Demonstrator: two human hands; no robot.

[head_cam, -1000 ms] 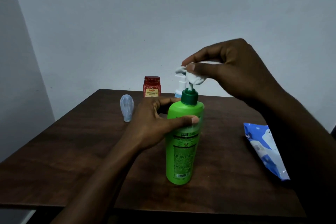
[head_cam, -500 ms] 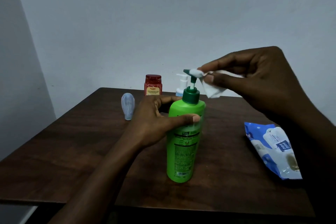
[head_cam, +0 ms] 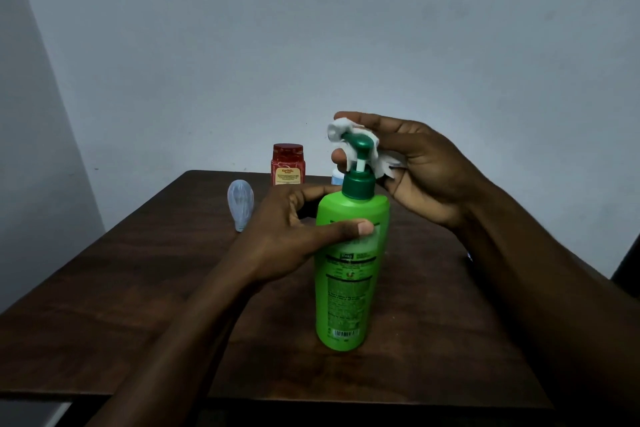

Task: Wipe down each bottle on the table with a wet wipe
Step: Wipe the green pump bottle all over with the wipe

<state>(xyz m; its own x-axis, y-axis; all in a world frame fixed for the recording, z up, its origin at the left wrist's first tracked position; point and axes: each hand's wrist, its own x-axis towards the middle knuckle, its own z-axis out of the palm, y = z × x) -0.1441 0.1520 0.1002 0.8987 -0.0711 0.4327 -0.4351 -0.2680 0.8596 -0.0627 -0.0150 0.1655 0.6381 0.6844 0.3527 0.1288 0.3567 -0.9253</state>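
Left hand [head_cam: 287, 232] and right hand [head_cam: 422, 170] meet on one green pump bottle [head_cam: 349, 270], which stands upright on the table [head_cam: 138, 288] about midway between its left and right edges, its long axis vertical. Coming in from the left, the left hand grips the bottle just below the shoulder, with the thumb [head_cam: 360, 227] laid across the near face and the fingers curled round the far side; this reads as the steadying grip. To the right of the bottle's top and above its shoulder, the right hand has its fingers bent round a crumpled wet wipe [head_cam: 381, 163] and presses the wipe against the pump head [head_cam: 358, 142]. One fingertip shows above the nozzle and one below it, with white cloth bunched between them. Neither hand is free: one is clamped on the body, the other on the wipe at the pump. The right hand is the nearer to the bottle's upper end, so the wiping probably runs from there down the vertical axis toward the left hand's grip, which would then have to shift. Farther out, a red-lidded jar [head_cam: 287, 165] stands at the far edge, a small pale bottle [head_cam: 336, 177] sits mostly hidden behind the pump collar, and a translucent bulb-shaped container [head_cam: 240, 201] lies toward the far left corner.
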